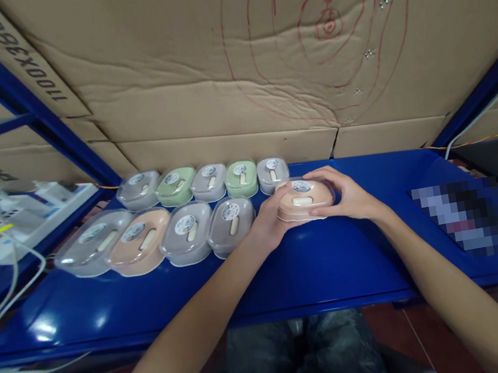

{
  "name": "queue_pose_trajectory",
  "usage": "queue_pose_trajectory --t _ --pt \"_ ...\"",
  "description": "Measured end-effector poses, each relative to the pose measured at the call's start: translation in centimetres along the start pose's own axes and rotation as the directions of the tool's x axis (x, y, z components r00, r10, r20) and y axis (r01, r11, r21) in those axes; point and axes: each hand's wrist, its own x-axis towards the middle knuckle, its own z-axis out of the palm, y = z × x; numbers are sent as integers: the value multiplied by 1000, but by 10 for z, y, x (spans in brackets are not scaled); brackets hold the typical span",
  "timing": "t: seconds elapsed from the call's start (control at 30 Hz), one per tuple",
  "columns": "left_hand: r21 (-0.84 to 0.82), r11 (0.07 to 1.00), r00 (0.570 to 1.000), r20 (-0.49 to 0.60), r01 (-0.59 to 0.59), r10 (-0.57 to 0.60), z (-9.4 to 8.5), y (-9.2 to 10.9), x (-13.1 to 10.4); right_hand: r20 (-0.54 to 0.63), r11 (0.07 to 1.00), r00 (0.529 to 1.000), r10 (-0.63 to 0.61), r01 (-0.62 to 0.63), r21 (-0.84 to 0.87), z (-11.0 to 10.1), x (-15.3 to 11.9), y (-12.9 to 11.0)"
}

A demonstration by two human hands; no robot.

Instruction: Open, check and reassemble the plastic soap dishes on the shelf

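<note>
Between my two hands is a peach-coloured lidded box with a clear lid, a round sticker and a pale tab on top. My left hand grips its left side, and my right hand curls round its right side. Whether the box rests on the blue table or is raised slightly, I cannot tell. Just left of it stand a grey lidded box in the front row and another grey lidded box in the back row.
Two rows of similar boxes fill the table's left half, among them a green box and a peach box. A blurred-out flat item lies at the right. Cardboard walls the back; white cables hang at the left.
</note>
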Motion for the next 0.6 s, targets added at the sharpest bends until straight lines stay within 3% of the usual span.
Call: queue_pose_trajectory --t 0.6 --pt "-61 998 997 -76 25 -30 6 7 -5 -11 997 999 -49 48 -62 2 1 -3"
